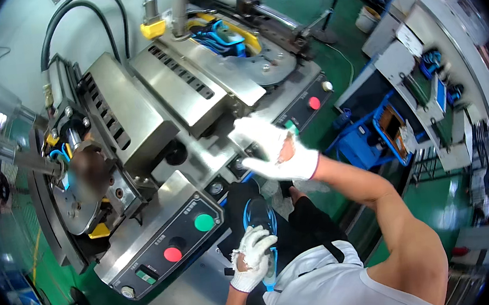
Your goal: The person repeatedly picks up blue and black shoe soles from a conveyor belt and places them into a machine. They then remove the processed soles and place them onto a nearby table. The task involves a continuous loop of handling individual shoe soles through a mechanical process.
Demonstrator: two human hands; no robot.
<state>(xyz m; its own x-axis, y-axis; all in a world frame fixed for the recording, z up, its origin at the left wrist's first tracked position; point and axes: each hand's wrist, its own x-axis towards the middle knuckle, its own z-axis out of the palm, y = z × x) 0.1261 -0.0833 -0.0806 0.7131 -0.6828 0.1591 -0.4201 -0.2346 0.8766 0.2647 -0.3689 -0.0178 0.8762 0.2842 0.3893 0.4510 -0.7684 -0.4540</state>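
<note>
Gloved in white, my left hand [252, 260] is closed round a black shoe with blue trim [257, 214], close to my body at the lower middle. Part of the shoe is covered by the glove. My right hand [280, 149], also in a white glove and blurred by motion, reaches over the front of a metal shoe-pressing machine [184, 93]. Its thumb is apart from the fingers and nothing shows in it. Under and beside that hand lie the machine's front edge and the right control panel [294, 110]. Another blue and black shoe [221, 36] sits in the machine's far right station.
A left control panel [173, 243] carries red and green buttons. The left press station [76, 197] has a curved metal plate and cylinders. Black hoses [83, 3] rise behind. To the right stand a blue cart [367, 133] and a white workbench [426, 68] with shoes.
</note>
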